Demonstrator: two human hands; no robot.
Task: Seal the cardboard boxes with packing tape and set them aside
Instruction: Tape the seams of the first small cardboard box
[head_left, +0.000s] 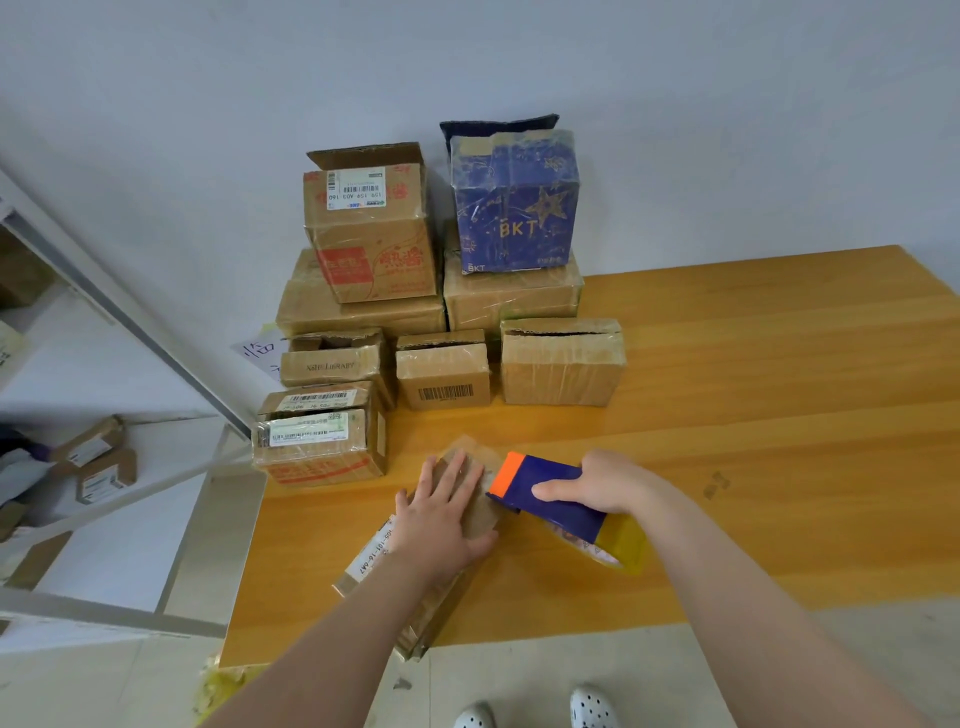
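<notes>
A long, flat cardboard box (374, 564) with a white label lies near the front edge of the wooden table (753, 415). My left hand (444, 512) presses flat on its top, fingers spread. My right hand (605, 486) grips a blue tape dispenser (545, 491) with an orange front edge, held against the box's right side. A yellowish tape roll (621, 545) sits in the dispenser below my hand.
Several cardboard boxes (363, 280) are stacked against the wall at the table's back left, with a blue BKT box (514, 208) on top. A smaller labelled box (322, 441) stands just left of the work box. White shelving (104, 322) with parcels stands at left.
</notes>
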